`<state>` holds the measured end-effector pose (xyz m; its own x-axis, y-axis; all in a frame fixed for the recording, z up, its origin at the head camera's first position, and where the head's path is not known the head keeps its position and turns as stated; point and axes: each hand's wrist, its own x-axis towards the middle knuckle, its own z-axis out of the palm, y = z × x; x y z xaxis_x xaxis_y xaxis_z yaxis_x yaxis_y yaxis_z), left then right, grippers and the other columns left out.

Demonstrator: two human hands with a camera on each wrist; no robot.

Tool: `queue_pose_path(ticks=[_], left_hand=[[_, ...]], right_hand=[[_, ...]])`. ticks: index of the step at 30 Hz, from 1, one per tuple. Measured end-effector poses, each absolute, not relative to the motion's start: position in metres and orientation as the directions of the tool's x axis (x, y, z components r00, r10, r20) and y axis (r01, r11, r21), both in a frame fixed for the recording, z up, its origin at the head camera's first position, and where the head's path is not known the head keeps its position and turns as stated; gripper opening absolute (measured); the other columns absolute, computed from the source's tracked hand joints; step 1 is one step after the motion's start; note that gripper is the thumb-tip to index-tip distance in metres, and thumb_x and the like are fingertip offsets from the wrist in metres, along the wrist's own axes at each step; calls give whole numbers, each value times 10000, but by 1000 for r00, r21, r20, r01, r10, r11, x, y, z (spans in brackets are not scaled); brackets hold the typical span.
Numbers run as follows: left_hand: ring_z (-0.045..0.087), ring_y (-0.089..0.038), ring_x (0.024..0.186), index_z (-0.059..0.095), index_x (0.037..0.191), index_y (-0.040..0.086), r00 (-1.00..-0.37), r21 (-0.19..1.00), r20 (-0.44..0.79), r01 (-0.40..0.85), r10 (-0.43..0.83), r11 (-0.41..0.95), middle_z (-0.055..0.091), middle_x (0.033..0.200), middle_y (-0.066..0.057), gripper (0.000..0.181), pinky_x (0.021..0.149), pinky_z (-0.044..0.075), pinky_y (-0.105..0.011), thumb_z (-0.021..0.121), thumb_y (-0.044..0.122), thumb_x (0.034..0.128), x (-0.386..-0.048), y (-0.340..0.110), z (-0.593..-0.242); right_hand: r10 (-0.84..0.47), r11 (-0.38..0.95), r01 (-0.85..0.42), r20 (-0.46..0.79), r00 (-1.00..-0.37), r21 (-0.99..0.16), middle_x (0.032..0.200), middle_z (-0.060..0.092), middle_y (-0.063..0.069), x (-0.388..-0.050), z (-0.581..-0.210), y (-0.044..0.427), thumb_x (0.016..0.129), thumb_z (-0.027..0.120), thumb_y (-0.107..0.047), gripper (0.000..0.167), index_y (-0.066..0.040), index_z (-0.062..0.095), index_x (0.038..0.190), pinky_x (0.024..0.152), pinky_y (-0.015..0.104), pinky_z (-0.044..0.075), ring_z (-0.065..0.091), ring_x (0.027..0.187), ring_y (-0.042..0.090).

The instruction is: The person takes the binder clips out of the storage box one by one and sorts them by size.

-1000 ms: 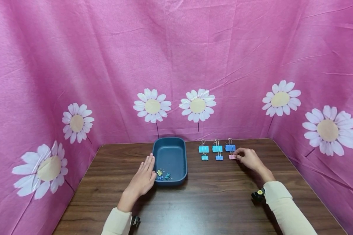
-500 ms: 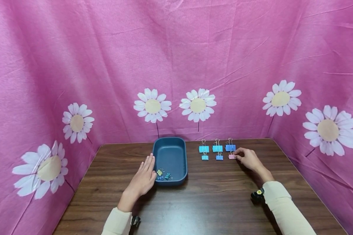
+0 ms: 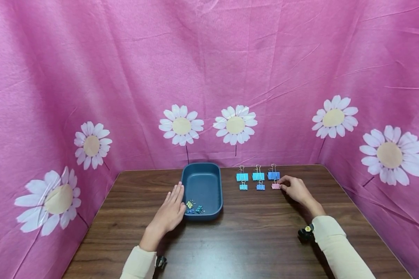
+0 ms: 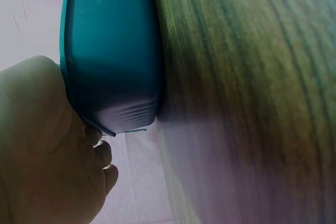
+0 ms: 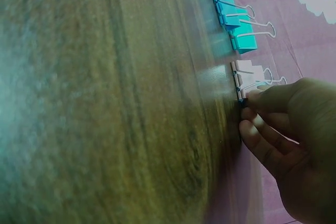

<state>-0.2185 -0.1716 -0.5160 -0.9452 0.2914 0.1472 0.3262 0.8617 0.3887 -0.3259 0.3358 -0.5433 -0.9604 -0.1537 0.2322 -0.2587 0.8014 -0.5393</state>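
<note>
My left hand point(image 3: 169, 211) lies with straight fingers along the left side of a dark blue rectangular tray point(image 3: 219, 193). In the left wrist view, the hand touches the tray's outer wall point(image 4: 113, 35). On the right, my right hand point(image 3: 296, 188) pinches the right edge of a small pink binder clip point(image 3: 275, 186) between thumb and fingertips. That pink clip point(image 5: 247, 74) stands on the table in the right wrist view. Beside it in the front row are a small blue binder clip point(image 3: 260, 187) and a small light blue one point(image 3: 243, 186).
Behind the small clips stand a larger blue binder clip point(image 3: 274, 176), a turquoise clip point(image 3: 258, 176) and a light blue clip point(image 3: 242, 177). Inside the tray's near left corner lie a yellow clip point(image 3: 190, 204) and a green clip point(image 3: 199, 209). A pink flowered cloth point(image 3: 209, 77) surrounds the wooden table point(image 3: 251, 240).
</note>
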Motion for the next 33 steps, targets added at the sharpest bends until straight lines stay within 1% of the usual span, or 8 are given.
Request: queue_pose_path(ticks=[4, 7, 12, 14, 17, 21, 28, 33], left_hand=[[223, -417, 1639, 248, 1649, -91, -944, 392, 150, 330, 294, 859, 205, 1763, -233, 639, 1335, 230, -586, 456, 142, 1092, -219, -172, -516], [208, -403, 1646, 237, 1655, -81, -945, 388, 143, 327, 294, 862, 194, 1768, -225, 643, 1339, 225, -578, 448, 153, 1095, -219, -171, -516], [184, -378, 1656, 225, 1662, -70, -948, 390, 132, 318, 289, 864, 175, 1777, -206, 646, 1346, 216, -562, 443, 166, 1102, -220, -172, -516], [189, -385, 1653, 236, 1658, -76, -947, 396, 138, 321, 289, 861, 184, 1774, -213, 644, 1342, 220, -572, 447, 162, 1098, -219, -171, -515], [195, -392, 1650, 239, 1656, -79, -946, 395, 139, 323, 291, 860, 188, 1770, -220, 642, 1340, 222, -576, 450, 156, 1097, -218, -171, -514], [215, -411, 1642, 247, 1649, -90, -946, 394, 143, 325, 292, 860, 195, 1766, -229, 636, 1339, 223, -580, 454, 142, 1094, -217, -171, -514], [205, -402, 1646, 249, 1650, -87, -947, 399, 139, 322, 290, 858, 193, 1768, -222, 636, 1340, 221, -579, 452, 144, 1093, -217, -172, -515], [187, -389, 1653, 241, 1656, -79, -947, 402, 137, 320, 289, 858, 182, 1773, -215, 640, 1343, 216, -571, 444, 157, 1096, -218, -172, -516]], right_hand=[[-152, 800, -261, 238, -959, -541, 1062, 793, 183, -326, -543, 336, 974, 742, -84, 72, -65, 784, 1029, 905, 541, 547, 704, 1002, 363], [-146, 800, -256, 238, -960, -542, 1026, 789, 156, -325, -539, 337, 984, 729, -92, 77, -67, 775, 1040, 863, 487, 549, 699, 947, 301], [-131, 794, -259, 261, -956, -549, 890, 746, 89, -323, -528, 337, 983, 711, -80, 67, -44, 740, 1032, 757, 371, 516, 646, 802, 173], [-132, 790, -269, 275, -952, -551, 866, 733, 75, -323, -522, 336, 991, 709, -100, 69, -38, 727, 1013, 741, 356, 508, 628, 783, 159], [-144, 790, -284, 285, -948, -543, 872, 733, 58, -324, -513, 331, 1004, 712, -135, 78, -58, 721, 996, 743, 340, 506, 622, 802, 145], [-184, 782, -307, 270, -945, -542, 896, 751, 56, -325, -502, 321, 1007, 718, -141, 55, -86, 720, 1004, 729, 305, 515, 641, 812, 130], [-293, 762, -384, 250, -923, -522, 904, 758, 57, -327, -481, 295, 999, 732, -145, 88, -61, 714, 978, 655, 269, 512, 649, 759, 160], [-356, 740, -437, 254, -899, -512, 899, 751, 20, -327, -466, 272, 1008, 722, -135, 57, -99, 725, 964, 691, 257, 541, 666, 795, 159]])
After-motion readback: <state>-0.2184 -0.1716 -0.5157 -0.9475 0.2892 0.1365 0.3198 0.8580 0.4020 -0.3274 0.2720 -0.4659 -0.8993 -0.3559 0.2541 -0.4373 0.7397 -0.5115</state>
